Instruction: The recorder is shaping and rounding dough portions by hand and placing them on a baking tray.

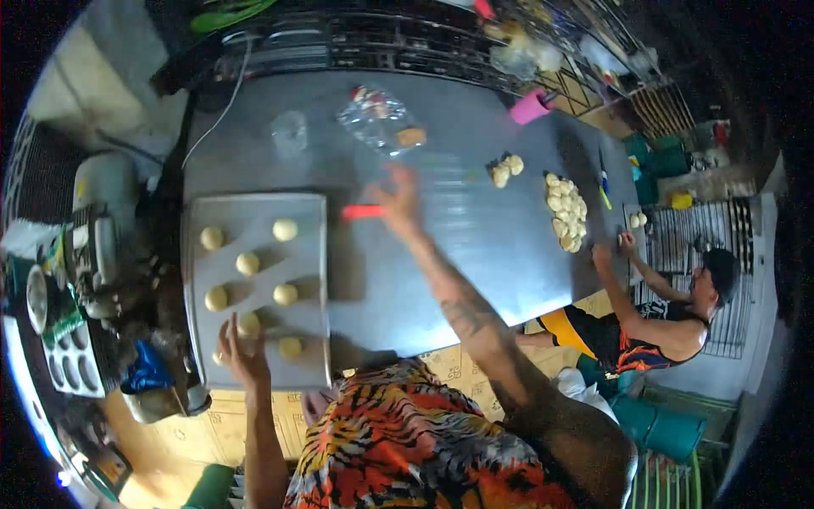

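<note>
My left hand (244, 355) is over the lower part of a metal baking tray (256, 196), fingers spread among pale dough balls. One dough ball (248, 323) shows at its fingertips. Another (220, 357) is partly covered by its left side; I cannot tell whether either is touched. Several more balls, such as this dough ball (285, 229), sit spaced apart on the tray. Out over the grey worktable, my right hand (398, 202) is smeared by motion. A red bar-shaped piece, perhaps a handle (362, 211), meets its thumb side; whether the hand grips it is unclear.
The metal table (492, 263) carries a clear plastic bag (373, 119), a pink cup (531, 107), a small dough cluster (506, 170) and a larger dough pile (566, 212). A co-worker (661, 318) reaches in at the right edge. A mixer-like machine (106, 182) stands left.
</note>
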The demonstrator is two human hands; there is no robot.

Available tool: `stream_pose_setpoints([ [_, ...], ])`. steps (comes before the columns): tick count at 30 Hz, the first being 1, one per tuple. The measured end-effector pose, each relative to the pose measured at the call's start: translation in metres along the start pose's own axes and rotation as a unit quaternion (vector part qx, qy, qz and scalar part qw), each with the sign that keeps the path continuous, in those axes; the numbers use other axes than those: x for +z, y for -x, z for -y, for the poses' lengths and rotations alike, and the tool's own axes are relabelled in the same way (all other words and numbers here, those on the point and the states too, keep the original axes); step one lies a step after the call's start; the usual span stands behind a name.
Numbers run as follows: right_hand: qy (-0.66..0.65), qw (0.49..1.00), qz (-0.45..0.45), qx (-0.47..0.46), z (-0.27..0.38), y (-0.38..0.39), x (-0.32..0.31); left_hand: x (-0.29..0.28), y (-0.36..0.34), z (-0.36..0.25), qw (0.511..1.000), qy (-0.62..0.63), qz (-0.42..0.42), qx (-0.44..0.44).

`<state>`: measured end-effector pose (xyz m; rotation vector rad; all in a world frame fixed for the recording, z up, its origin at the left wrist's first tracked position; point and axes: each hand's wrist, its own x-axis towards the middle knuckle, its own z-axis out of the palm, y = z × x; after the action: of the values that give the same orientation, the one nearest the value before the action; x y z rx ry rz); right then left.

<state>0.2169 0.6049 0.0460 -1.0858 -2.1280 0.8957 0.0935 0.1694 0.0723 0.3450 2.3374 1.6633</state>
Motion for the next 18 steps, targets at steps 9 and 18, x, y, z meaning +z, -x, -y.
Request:
stream_pose_setpoints([
  [9,-0.077,0.967,-0.188,0.156,-0.327,-0.114,-0.231,0.047,0.110,-0.033,0.975,-0.222,-0.027,0.013],
  [18,-0.416,0.902,-0.101,0.063,-0.280,-0.059,-0.272,0.067,0.140,-0.060,0.969,-0.240,-0.006,-0.065],
])
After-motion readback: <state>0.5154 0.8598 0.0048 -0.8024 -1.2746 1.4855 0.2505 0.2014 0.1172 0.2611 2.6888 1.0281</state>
